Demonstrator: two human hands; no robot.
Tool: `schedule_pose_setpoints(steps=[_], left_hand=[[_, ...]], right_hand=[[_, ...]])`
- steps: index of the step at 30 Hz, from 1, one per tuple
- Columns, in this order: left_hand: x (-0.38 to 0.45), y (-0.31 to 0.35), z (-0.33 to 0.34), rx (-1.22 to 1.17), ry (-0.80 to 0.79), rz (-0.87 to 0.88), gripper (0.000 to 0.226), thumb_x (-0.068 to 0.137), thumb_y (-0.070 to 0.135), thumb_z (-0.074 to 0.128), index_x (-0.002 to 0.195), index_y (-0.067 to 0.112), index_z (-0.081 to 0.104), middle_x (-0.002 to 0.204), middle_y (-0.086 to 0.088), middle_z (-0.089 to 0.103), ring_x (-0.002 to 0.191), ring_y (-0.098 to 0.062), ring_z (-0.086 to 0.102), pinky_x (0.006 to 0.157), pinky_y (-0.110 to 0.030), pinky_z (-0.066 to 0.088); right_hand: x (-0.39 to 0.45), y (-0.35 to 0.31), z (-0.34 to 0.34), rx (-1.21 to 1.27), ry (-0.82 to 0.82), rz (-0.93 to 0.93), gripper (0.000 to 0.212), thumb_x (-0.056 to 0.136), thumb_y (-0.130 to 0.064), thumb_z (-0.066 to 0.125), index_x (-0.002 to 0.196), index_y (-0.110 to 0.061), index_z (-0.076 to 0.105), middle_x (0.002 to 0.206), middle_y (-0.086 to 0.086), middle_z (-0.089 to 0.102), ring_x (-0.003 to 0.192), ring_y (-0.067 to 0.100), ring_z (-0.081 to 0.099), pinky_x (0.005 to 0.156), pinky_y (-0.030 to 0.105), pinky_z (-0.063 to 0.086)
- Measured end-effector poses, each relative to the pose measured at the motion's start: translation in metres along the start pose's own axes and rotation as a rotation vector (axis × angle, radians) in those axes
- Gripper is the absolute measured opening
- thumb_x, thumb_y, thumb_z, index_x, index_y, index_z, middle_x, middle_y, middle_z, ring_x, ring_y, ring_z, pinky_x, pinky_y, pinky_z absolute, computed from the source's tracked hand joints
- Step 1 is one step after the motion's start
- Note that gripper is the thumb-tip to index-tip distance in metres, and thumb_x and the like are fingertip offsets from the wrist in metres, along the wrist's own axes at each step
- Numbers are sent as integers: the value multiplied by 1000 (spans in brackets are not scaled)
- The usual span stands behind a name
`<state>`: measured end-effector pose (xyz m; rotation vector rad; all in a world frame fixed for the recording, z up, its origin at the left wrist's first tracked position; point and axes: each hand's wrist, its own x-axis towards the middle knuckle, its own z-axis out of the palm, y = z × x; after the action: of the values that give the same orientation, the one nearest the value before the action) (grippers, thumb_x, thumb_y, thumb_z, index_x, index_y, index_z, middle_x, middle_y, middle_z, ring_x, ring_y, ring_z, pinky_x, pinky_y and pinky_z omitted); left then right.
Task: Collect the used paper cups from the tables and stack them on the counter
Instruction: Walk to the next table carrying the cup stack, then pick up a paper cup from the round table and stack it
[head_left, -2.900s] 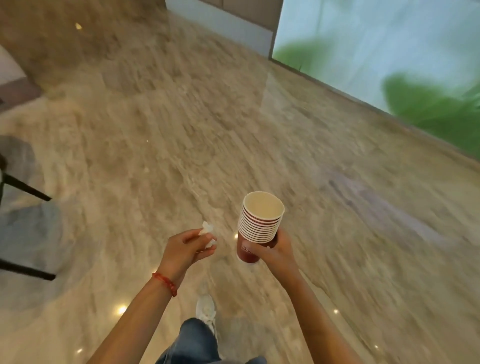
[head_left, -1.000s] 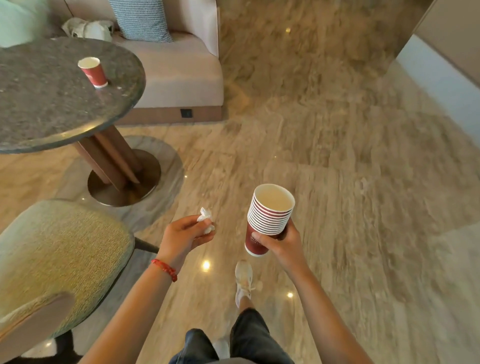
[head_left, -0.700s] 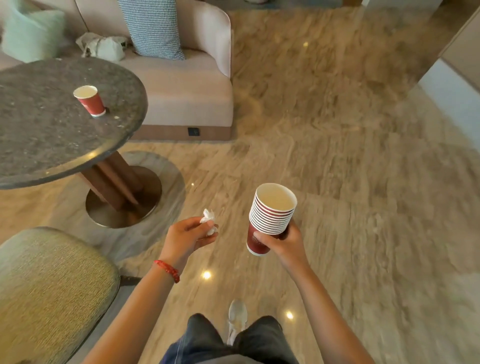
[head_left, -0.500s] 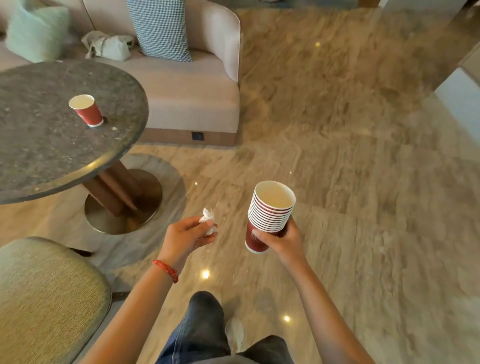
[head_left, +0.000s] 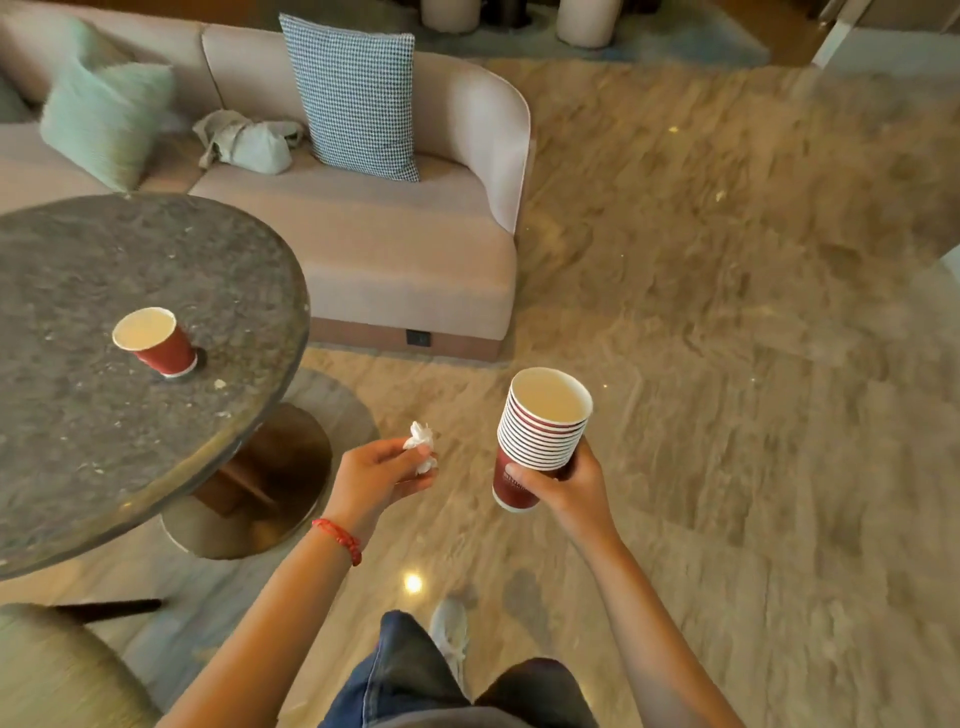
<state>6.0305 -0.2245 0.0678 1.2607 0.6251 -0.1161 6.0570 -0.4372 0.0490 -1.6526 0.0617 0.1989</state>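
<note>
Lounge or lobby seating area. Polished marble floor (head_left: 727, 312), curved beige sofa (head_left: 389, 249) with patterned cushion (head_left: 358, 98), round stone-topped bench (head_left: 130, 364) on a brass pedestal, upholstered green chair (head_left: 57, 675).

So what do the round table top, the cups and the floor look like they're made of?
Round table top: dark speckled stone, maybe granite, semi-matte with a lightly glinting rim. Lone cup and cup stack: paper, red outside, pale inside, rolled rims. Floor: polished veined beige stone or tile, mirroring ceiling lights.
</note>
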Motion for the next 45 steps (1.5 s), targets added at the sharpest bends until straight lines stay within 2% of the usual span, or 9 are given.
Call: schedule_pose_setpoints(steps=[6,16,20,23,26,29,36,41,45], left_hand=[[59,41,4,-50,50,26,7,83,6,64,79,6,70,69,-5,72,66,-13,69,58,-19,55],[136,83,-1,-203,314,33,6,83,9,64,80,9,70,78,-11,69,74,-18,67,64,-21,58],[153,99,-6,-293,451,67,7,83,8,64,79,8,71,83,-15,69,75,-19,67,64,-21,58],[152,103,-16,-360,558,90,7,83,9,64,86,7,70,89,-17,70,82,-24,67,65,-22,58],[142,102,-31,-438,655,121,8,82,10,65,87,9,70,86,-14,73,81,-22,70,63,-21,57],[129,100,-48,-504,760,136,8,82,11,65,88,9,70,83,-11,74,78,-20,71,61,-21,56],[106,97,-100,-558,939,211,8,81,10,67,81,13,74,79,-9,74,76,-18,71,64,-22,57],[103,94,-149,-538,990,226,11,81,12,66,77,19,74,79,-6,75,75,-16,71,63,-20,56],[112,88,-191,-554,1008,219,8,82,10,65,83,15,72,79,-5,75,76,-14,71,62,-18,55]], right_hand=[[82,-27,16,-18,-74,-5,77,52,-40,82,121,-19,55,109,-7,67,100,5,64,74,15,51],[230,-56,71,-73,-383,-39,59,57,-19,81,111,-23,57,103,-10,67,92,-2,64,70,10,49],[278,-73,102,-112,-568,-54,70,53,-26,84,117,-17,56,106,-5,67,92,0,64,71,13,49],[301,-83,130,-137,-707,-48,75,49,-39,83,117,-23,55,107,-9,67,95,3,64,73,15,50],[311,-88,162,-167,-839,-42,73,49,-39,82,115,-26,56,107,-8,67,95,4,65,72,15,51],[312,-90,197,-179,-948,-44,80,49,-38,83,121,-18,54,109,-5,67,95,3,64,72,14,50],[297,-93,287,-188,-1167,-60,74,62,-11,86,126,-11,50,116,3,63,102,6,62,73,13,51],[284,-93,356,-185,-1224,-99,66,66,-9,82,124,-17,51,113,-6,63,101,2,62,75,13,51],[278,-79,408,-194,-1242,-130,61,65,-16,84,114,-34,52,110,-18,62,101,-4,60,75,13,51]])
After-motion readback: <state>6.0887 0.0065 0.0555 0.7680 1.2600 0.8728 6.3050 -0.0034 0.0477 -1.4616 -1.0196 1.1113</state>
